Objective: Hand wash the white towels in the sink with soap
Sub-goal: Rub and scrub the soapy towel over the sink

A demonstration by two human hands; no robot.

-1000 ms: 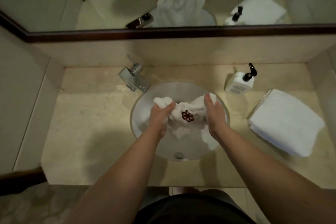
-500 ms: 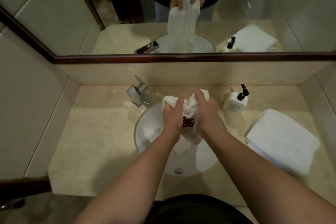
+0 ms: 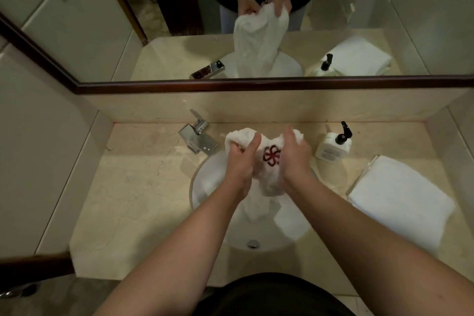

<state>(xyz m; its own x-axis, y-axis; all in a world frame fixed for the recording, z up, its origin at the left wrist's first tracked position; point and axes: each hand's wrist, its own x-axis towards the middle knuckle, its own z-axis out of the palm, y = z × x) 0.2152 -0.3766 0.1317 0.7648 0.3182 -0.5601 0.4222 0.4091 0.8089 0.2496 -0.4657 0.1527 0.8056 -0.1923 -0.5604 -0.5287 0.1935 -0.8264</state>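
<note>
The round white ceramic sink (image 3: 213,187), set in the beige marble counter (image 3: 143,187), contains the lower end of the white terry towel with a dark red flower emblem (image 3: 269,161); a metal drain (image 3: 252,243) sits at its 6 o'clock edge. The towel is bunched and raised above the bowl. The left hand (image 3: 239,161) grips the towel's 9 o'clock side, fingers curled round the cloth. The right hand (image 3: 293,154) grips the 3 o'clock side likewise. At the sink's 3 o'clock lies a folded white towel (image 3: 400,202). At 1 o'clock stands a white soap bottle with black pump (image 3: 333,147); at 11 o'clock, the chrome faucet (image 3: 198,136).
</note>
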